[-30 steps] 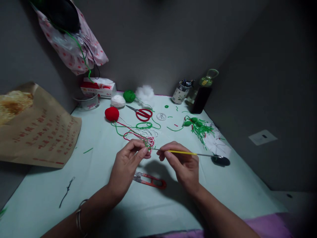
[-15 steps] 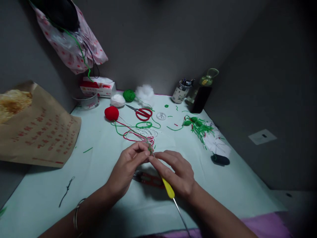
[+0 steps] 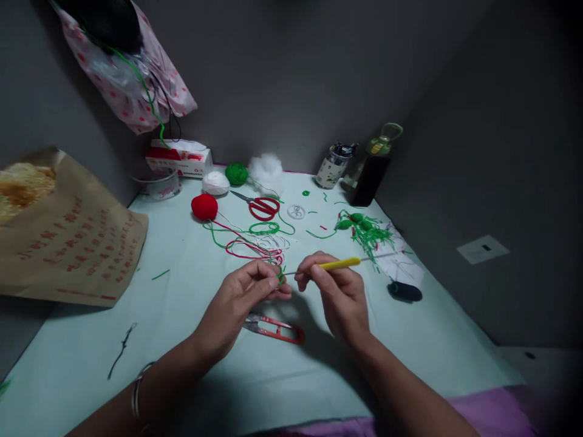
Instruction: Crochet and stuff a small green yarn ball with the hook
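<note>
Near the middle of the table, my left hand (image 3: 237, 300) pinches a small green yarn piece (image 3: 280, 277) between thumb and fingers. My right hand (image 3: 339, 297) grips a crochet hook with a yellow handle (image 3: 341, 264), held nearly level. The hook's thin metal shaft points left and its tip meets the green yarn. Strands of red yarn (image 3: 241, 250) and white yarn (image 3: 273, 241) lie just beyond my left hand. Orange thread snips (image 3: 277, 329) rest on the table below both hands.
Behind are a red yarn ball (image 3: 204, 207), a white one (image 3: 215, 183), a green one (image 3: 236, 173), red scissors (image 3: 263, 208) and stuffing (image 3: 266, 171). Green tasselled pieces (image 3: 364, 230), a dark bottle (image 3: 371, 176) and a pen cup (image 3: 331, 169) stand right; a paper bag (image 3: 86, 243) left.
My right hand has turned and moved slightly right and up. The yellow hook has swung from pointing steeply down toward me to nearly level, uncovering the orange snips.
</note>
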The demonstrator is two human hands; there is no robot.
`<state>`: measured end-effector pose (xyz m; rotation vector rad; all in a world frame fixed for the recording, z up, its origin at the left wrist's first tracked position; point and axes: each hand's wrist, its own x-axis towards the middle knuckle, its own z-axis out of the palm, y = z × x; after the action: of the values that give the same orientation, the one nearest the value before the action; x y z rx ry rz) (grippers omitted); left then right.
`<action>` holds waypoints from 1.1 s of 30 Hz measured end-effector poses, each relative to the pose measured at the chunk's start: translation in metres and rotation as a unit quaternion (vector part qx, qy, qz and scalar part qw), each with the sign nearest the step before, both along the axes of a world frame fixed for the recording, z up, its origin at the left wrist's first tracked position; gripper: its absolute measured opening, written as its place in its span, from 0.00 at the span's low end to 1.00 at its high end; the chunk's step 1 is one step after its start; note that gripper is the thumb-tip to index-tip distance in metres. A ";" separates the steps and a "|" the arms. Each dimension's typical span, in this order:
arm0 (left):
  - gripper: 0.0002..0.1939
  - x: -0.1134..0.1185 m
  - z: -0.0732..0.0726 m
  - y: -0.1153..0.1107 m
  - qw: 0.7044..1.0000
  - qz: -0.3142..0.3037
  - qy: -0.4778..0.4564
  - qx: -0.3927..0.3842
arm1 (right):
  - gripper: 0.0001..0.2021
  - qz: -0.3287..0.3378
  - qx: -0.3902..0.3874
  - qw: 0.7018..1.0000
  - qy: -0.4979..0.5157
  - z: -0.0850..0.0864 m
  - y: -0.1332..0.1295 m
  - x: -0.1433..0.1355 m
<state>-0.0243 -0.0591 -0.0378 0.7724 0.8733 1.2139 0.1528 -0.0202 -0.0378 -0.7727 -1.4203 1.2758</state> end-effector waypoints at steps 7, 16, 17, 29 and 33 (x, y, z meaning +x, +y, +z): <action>0.06 0.000 0.006 0.001 0.999 -0.039 -0.028 0.004 | 0.11 0.082 -0.223 0.964 0.119 0.005 0.009 -0.005; 0.05 0.005 0.001 -0.003 0.998 -0.029 0.009 0.047 | 0.05 0.070 -0.071 0.993 0.066 -0.002 0.003 -0.007; 0.06 0.005 0.002 -0.003 0.998 -0.029 0.020 0.052 | 0.05 0.075 -0.063 0.993 0.067 0.000 0.002 -0.006; 0.17 0.016 0.045 -0.042 0.997 0.000 -0.080 0.021 | 0.05 0.068 -0.070 0.984 0.148 0.025 -0.046 0.014; 0.26 0.042 0.056 -0.043 0.983 0.043 -0.176 0.032 | 0.05 0.058 -0.046 0.984 0.160 0.018 -0.071 0.013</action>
<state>0.0173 -0.1025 0.0179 0.5511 0.5816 1.4097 0.1659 -0.0910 -0.0198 -0.5220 -1.1646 1.4910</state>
